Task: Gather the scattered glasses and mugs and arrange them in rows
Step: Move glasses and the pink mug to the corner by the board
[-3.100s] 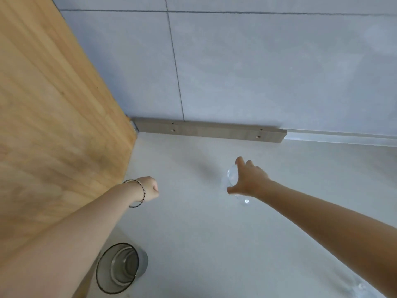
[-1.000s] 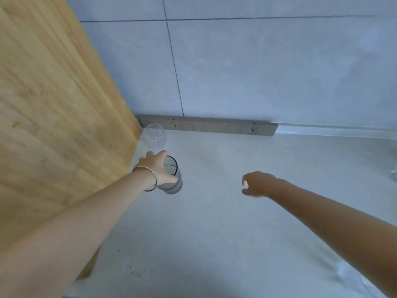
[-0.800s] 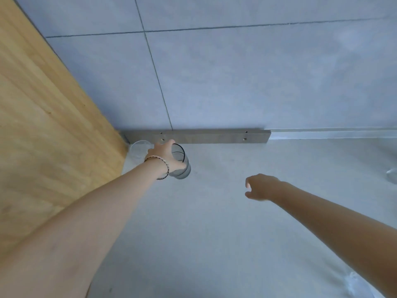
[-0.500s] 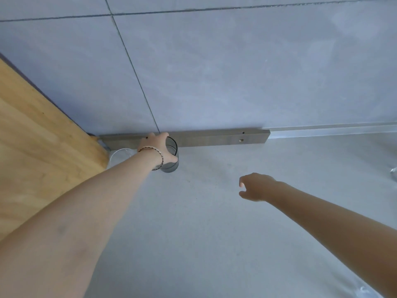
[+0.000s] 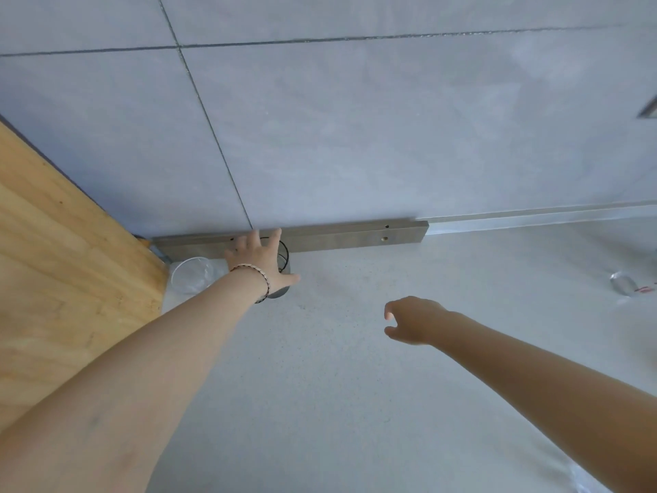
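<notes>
Left hand (image 5: 261,263) over dark glass (image 5: 283,260) beside clear glass (image 5: 191,275), right hand (image 5: 412,320) apart

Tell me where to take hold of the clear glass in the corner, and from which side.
Probably by its upper wall near the rim, coming from above and the front. The clear glass stands upright, mouth up; the wooden panel is close on its left, the metal rail behind, the dark glass under the left hand on its right.

This looks like a kitchen, probably in a home. A pale speckled counter (image 5: 337,403) runs back to a wall of large grey tiles (image 5: 355,137) with dark grout lines. A wooden side panel (image 5: 53,279) closes its left end, and a clear drinking glass (image 5: 190,275) stands in the corner.
</notes>
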The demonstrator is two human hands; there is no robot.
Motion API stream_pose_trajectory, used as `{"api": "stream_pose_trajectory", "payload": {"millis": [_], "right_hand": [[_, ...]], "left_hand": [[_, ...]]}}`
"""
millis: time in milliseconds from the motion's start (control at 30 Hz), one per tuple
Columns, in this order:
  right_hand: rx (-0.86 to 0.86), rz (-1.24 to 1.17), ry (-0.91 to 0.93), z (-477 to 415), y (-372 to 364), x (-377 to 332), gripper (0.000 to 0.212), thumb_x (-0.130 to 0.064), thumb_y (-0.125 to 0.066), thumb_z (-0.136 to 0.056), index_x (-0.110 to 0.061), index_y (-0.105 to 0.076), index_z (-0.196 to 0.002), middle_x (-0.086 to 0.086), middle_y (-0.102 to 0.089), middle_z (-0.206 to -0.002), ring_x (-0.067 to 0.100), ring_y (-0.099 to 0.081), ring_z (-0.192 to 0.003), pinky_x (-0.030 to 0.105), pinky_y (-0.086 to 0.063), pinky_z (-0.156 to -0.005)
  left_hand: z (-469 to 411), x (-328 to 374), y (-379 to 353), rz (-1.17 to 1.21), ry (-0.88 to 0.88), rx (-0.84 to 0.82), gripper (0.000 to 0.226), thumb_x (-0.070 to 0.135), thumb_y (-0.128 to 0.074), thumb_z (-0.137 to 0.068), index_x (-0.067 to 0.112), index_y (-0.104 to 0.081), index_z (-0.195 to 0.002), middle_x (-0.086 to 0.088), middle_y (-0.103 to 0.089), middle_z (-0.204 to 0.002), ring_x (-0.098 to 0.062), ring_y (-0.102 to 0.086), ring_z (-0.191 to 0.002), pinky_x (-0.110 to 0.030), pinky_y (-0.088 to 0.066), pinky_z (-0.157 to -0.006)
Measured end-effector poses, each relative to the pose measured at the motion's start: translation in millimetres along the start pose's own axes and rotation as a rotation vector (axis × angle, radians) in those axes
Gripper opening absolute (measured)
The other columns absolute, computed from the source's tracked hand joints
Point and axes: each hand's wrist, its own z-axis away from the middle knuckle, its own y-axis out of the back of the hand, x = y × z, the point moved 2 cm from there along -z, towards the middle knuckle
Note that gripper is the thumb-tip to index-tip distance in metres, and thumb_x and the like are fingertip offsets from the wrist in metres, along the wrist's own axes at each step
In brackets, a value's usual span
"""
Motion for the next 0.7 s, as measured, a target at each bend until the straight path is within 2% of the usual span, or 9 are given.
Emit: {"api": "stream_pose_trajectory", "payload": {"millis": [67, 133, 267, 367, 467, 500, 567, 633, 700], "right_hand": [[0.01, -0.036, -0.04, 17.7, -4.7, 10.2, 0.042, -0.032, -0.042, -0.097, -0.017, -0.044, -0.136, 0.004, -0.052, -0.136, 0.023, -0.05, -0.124, 0.033, -0.041, -0.099], [0.009, -0.069, -0.091, 36.5, -12.9, 24.3, 0.042, -0.032, -0.042, -0.097, -0.019, -0.044, -0.136, 0.003, -0.051, -0.136, 0.022, -0.049, -0.125, 0.033, -0.04, -0.099], [0.033, -0.161, -0.18, 72.2, -29.9, 64.9, 0.041, -0.034, -0.043, -0.096, -0.02, -0.046, -0.134, 0.001, -0.052, -0.136, 0.021, -0.047, -0.127, 0.032, -0.039, -0.099], [0.063, -0.199, -0.215, 100.7, -39.3, 104.0, 0.04, -0.034, -0.044, -0.096, -0.021, -0.046, -0.134, 0.0, -0.052, -0.135, 0.02, -0.045, -0.129, 0.033, -0.038, -0.1], [0.096, -0.176, -0.23, 126.5, -50.1, 148.8, 0.042, -0.035, -0.044, -0.096, -0.021, -0.045, -0.135, 0.002, -0.05, -0.136, 0.021, -0.046, -0.128, 0.035, -0.038, -0.102], [0.109, -0.163, -0.233, 134.1, -54.2, 164.1, 0.043, -0.035, -0.045, -0.095, -0.021, -0.043, -0.136, 0.003, -0.049, -0.137, 0.022, -0.046, -0.128, 0.035, -0.038, -0.102], [0.116, -0.116, -0.233, 147.5, -64.0, 193.0, 0.048, -0.036, -0.046, -0.095, -0.021, -0.038, -0.14, 0.005, -0.044, -0.139, 0.024, -0.046, -0.127, 0.036, -0.039, -0.102], [0.107, -0.043, -0.226, 158.3, -77.0, 215.5, 0.055, -0.04, -0.047, -0.094, -0.02, -0.033, -0.143, 0.007, -0.041, -0.14, 0.026, -0.045, -0.127, 0.037, -0.039, -0.102], [0.07, -0.003, -0.218, 168.6, -92.1, 228.5, 0.061, -0.05, -0.047, -0.091, -0.019, -0.033, -0.142, 0.007, -0.041, -0.139, 0.026, -0.046, -0.126, 0.037, -0.04, -0.1]], "left_hand": [[15.6, 22.5, 0.5, -0.103, -0.138, 0.117, 0.075, 0.047, -0.054, -0.083, 0.023, -0.019, -0.145, -0.012, -0.015, -0.154, -0.031, -0.018, -0.142, -0.043, -0.024, -0.113], [34.2, 52.8, -3.5, -0.075, -0.279, 0.169, 0.053, 0.033, -0.052, -0.088, 0.018, -0.038, -0.136, -0.01, -0.025, -0.151, -0.03, -0.029, -0.136, -0.038, -0.029, -0.109], [70.7, 109.0, -31.8, 0.004, -0.363, -0.05, 0.026, 0.026, -0.045, -0.089, 0.019, -0.057, -0.111, 0.0, -0.057, -0.125, -0.024, -0.054, -0.115, -0.03, -0.041, -0.088], [95.2, 144.0, -56.9, -0.046, -0.357, -0.216, 0.024, 0.025, -0.045, -0.088, 0.017, -0.059, -0.106, -0.001, -0.061, -0.119, -0.024, -0.057, -0.111, -0.03, -0.044, -0.09], [113.4, 176.1, -77.4, -0.025, -0.352, -0.255, 0.01, 0.024, -0.045, -0.089, 0.019, -0.054, -0.092, -0.002, -0.06, -0.112, -0.024, -0.057, -0.107, -0.03, -0.044, -0.09], [118.4, 185.6, -83.7, 0.009, -0.342, -0.27, 0.005, 0.022, -0.046, -0.089, 0.021, -0.05, -0.086, -0.004, -0.058, -0.104, -0.026, -0.055, -0.099, -0.029, -0.043, -0.087], [126.6, 200.4, -98.5, 0.081, -0.31, -0.303, 0.015, 0.019, -0.046, -0.086, 0.022, -0.042, -0.072, -0.003, -0.047, -0.089, -0.024, -0.043, -0.081, -0.028, -0.037, -0.071], [131.3, 208.1, -112.5, 0.112, -0.264, -0.316, 0.028, 0.017, -0.046, -0.084, 0.026, -0.033, -0.06, -0.001, -0.04, -0.084, -0.019, -0.035, -0.077, -0.025, -0.026, -0.057], [137.2, 210.8, -123.0, 0.136, -0.205, -0.326, 0.034, 0.016, -0.045, -0.082, 0.027, -0.028, -0.055, 0.0, -0.037, -0.078, -0.018, -0.034, -0.075, -0.024, -0.018, -0.051]]}}
